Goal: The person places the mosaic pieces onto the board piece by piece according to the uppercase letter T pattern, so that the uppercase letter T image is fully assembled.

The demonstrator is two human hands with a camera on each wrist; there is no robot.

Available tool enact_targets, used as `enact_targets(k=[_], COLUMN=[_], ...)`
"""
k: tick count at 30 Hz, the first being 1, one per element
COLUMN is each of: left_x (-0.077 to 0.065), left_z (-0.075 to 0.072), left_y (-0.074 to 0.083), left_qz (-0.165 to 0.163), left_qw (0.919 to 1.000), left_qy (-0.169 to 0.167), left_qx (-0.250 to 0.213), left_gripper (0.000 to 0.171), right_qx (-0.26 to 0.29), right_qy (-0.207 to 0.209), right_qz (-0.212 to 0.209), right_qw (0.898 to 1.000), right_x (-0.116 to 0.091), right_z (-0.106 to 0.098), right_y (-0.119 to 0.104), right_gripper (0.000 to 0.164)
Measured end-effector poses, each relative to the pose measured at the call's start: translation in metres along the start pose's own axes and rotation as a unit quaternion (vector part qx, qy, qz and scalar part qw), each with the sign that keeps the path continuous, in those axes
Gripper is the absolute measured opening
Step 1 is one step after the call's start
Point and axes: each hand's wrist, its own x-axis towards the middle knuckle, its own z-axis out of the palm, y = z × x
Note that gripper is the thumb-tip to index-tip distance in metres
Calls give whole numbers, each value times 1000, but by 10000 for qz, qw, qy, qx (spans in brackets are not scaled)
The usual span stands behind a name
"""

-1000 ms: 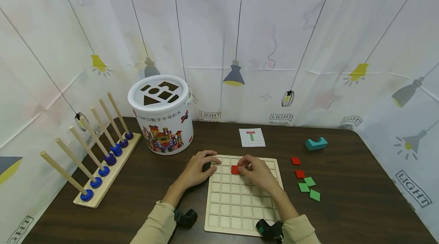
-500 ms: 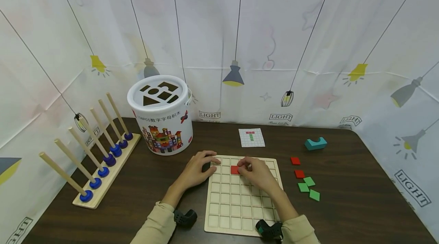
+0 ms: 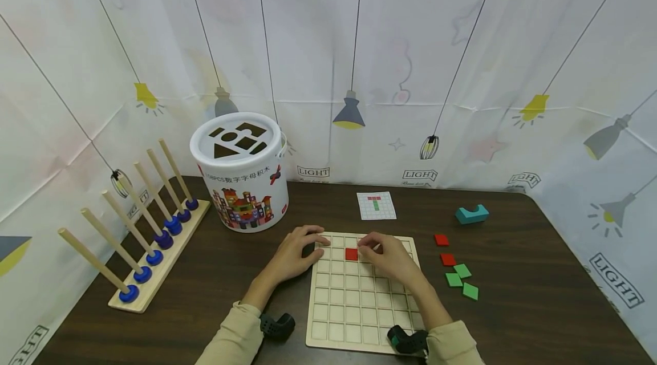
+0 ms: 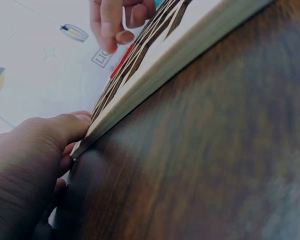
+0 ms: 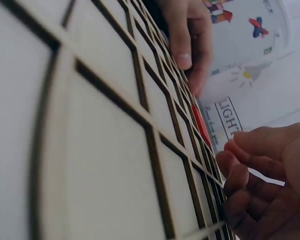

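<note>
A pale wooden grid board point(image 3: 336, 313) lies on the dark table, with one red square tile point(image 3: 351, 254) seated in a cell of its second row from the far edge. My left hand point(image 3: 292, 254) grips the board's far left corner; in the left wrist view the thumb point(image 4: 72, 127) lies along the edge and the other fingers are partly hidden. My right hand point(image 3: 387, 256) hovers over the board just right of the tile, its fingers loosely bent. In the right wrist view the fingertips point(image 5: 237, 177) stand apart from the red tile and hold nothing.
Loose red tiles point(image 3: 447, 259) and green tiles point(image 3: 469, 291) lie right of the board, near a teal arch block point(image 3: 472, 215). Behind the board is a pattern card point(image 3: 377, 206). A white bucket point(image 3: 243, 182) and a peg rack point(image 3: 154, 274) with blue rings stand left.
My right hand has let go of the red tile and shifted slightly to the right, so the whole tile shows. The left hand stays on the board's corner.
</note>
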Motion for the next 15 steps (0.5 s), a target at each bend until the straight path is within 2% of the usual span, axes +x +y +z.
enact_targets(k=[8,15], left_x=[0,-1], left_z=[-1,-3], left_y=[3,5], left_qz=[14,-35], left_qw=[10000,9999], left_qy=[29,-31], left_qx=[-48,-95], left_gripper=[21,22], right_qx=[209,371], right_qy=[30,194], right_qz=[-25,193], right_qw=[9998,9989], right_x=[0,-2], right_z=[-19,-36], right_y=[12,25], right_gripper=[17,16])
